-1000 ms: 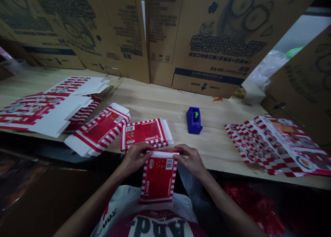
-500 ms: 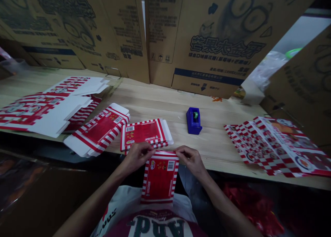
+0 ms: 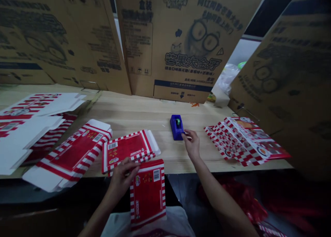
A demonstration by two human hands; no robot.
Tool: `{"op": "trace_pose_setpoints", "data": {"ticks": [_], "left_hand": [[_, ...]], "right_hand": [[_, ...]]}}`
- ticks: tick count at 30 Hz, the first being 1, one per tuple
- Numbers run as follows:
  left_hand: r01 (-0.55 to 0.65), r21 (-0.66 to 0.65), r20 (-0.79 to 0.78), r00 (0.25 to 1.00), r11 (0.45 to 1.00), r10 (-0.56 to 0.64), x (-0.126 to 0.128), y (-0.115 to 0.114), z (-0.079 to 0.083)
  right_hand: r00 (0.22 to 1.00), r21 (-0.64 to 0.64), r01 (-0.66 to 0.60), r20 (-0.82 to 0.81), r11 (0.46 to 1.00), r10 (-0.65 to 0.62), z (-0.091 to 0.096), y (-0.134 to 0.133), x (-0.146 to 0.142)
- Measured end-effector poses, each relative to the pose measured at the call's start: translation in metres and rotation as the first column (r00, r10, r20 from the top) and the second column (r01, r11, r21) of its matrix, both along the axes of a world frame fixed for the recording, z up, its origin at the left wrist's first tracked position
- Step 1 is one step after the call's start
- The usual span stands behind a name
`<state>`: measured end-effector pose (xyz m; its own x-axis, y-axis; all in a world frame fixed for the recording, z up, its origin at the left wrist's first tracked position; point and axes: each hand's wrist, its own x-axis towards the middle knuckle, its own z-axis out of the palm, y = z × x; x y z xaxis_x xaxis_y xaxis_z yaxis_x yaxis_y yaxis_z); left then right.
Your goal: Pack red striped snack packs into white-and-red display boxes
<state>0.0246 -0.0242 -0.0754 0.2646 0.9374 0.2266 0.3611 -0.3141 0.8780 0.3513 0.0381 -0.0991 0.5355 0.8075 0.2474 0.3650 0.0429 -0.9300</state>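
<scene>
A flat red-and-white striped carton (image 3: 148, 192) stands on my lap at the table's front edge, with a barcode near its top corner. My left hand (image 3: 122, 178) grips its upper left edge. My right hand (image 3: 191, 144) is stretched out over the table, its fingertips at the right side of a blue tape dispenser (image 3: 177, 127) holding a small green roll. Another folded red carton (image 3: 126, 151) lies just beyond my left hand. It is unclear whether my right fingers touch the dispenser.
A wooden table (image 3: 129, 114) holds more flat striped cartons (image 3: 69, 151) at the left and printed red-and-white carton sheets (image 3: 240, 140) at the right. Large printed cardboard boxes (image 3: 176, 47) stand along its back edge, and red plastic (image 3: 240, 199) lies below the front right.
My right hand has let go of the carton and moved out to the tape dispenser. The carton has shifted slightly left with my left hand, and the view has turned to the right.
</scene>
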Motion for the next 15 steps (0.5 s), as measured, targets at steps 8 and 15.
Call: {"op": "trace_pose_setpoints", "data": {"ticks": [8, 15], "left_hand": [[0.004, -0.097, 0.132, 0.991, 0.995, 0.009, 0.007, -0.003, -0.007], [0.025, -0.097, 0.114, 0.993, 0.995, -0.014, 0.009, -0.002, -0.006]], "right_hand": [[0.999, -0.143, 0.041, -0.004, 0.989, -0.042, -0.017, 0.046, 0.017], [0.987, -0.122, 0.100, -0.117, 0.988, -0.114, -0.020, 0.052, 0.014]]}}
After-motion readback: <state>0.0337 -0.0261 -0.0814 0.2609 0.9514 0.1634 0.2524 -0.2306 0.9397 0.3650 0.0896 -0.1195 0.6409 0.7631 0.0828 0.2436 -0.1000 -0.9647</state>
